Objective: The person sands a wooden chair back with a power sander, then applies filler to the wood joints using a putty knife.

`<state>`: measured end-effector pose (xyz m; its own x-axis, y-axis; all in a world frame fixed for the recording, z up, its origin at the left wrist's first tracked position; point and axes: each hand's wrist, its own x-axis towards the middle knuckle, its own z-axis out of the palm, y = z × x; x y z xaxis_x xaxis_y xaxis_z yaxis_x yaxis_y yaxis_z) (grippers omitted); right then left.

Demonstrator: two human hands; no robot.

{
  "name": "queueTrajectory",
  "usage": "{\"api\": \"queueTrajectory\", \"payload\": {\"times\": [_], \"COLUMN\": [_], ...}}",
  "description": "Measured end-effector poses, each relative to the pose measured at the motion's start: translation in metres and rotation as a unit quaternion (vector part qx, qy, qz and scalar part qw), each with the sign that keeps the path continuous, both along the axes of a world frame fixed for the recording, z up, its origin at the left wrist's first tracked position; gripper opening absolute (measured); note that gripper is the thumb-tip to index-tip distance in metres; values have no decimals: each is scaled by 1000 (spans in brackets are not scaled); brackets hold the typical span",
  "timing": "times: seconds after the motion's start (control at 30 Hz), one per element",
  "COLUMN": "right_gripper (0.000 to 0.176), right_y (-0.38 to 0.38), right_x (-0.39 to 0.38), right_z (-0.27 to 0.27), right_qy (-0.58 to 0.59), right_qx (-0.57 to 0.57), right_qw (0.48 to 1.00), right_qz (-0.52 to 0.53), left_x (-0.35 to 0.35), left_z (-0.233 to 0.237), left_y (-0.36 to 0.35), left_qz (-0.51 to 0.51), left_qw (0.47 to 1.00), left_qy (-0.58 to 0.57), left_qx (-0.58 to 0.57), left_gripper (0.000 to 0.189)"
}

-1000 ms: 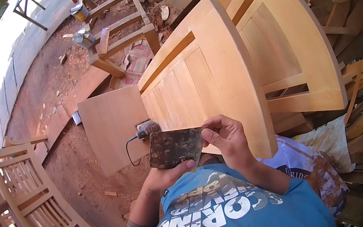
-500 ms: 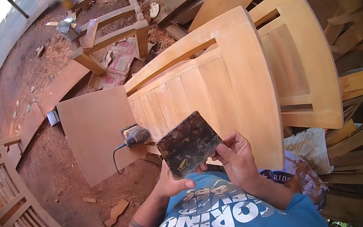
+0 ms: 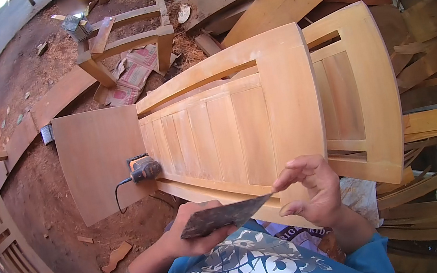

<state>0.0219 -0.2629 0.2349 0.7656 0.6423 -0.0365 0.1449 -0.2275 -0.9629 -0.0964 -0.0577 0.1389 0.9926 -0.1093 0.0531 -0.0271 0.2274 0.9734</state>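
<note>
My left hand (image 3: pixel 185 217) is closed around the left end of a dark, stained, flat rectangular piece (image 3: pixel 223 217). The piece is tilted so that it appears nearly edge-on, in front of my chest. At its far right corner is my right hand (image 3: pixel 317 192), its fingers and thumb spread apart, one fingertip at or just touching that corner. Beneath and beyond both hands lies a pale wooden panelled frame (image 3: pixel 291 108). An orange and black power sander (image 3: pixel 144 167) rests by the left end of this frame, on a plain flat board (image 3: pixel 100 166).
A second panelled frame (image 3: pixel 376 83) lies on the right. Stacked planks (image 3: pixel 433 122) fill the far right. A wooden frame with legs (image 3: pixel 127 45) stands at the back, a tin (image 3: pixel 77 28) on it. A slatted piece (image 3: pixel 4 245) is at the left.
The dark piece has turned from face-on to nearly edge-on. My right hand has loosened its grip and spread its fingers, while my left hand has closed around the left end. The view has shifted slightly.
</note>
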Motion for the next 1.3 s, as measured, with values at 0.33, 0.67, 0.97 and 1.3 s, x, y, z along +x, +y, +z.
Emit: {"api": "queueTrajectory", "payload": {"times": [0.33,0.67,0.97,1.3], "right_gripper": [61,65,68,71], "right_y": [-19,7,5,4], "right_x": [104,102,95,92], "right_z": [-4,-33,-34,-34], "right_qy": [-260,-220,-269,-258], "right_qx": [-237,-252,-375,-380], "right_qw": [932,930,866,863], "right_qz": [-87,-152,-194,-211], "left_x": [41,137,197,206], "left_z": [-19,-132,-165,-169], "left_y": [-7,22,-5,-2], "left_qz": [333,247,257,276], "left_qw": [912,928,854,847], "left_qy": [198,-235,-444,-443], "left_qx": [-133,153,84,102], "left_gripper": [26,29,13,12]}}
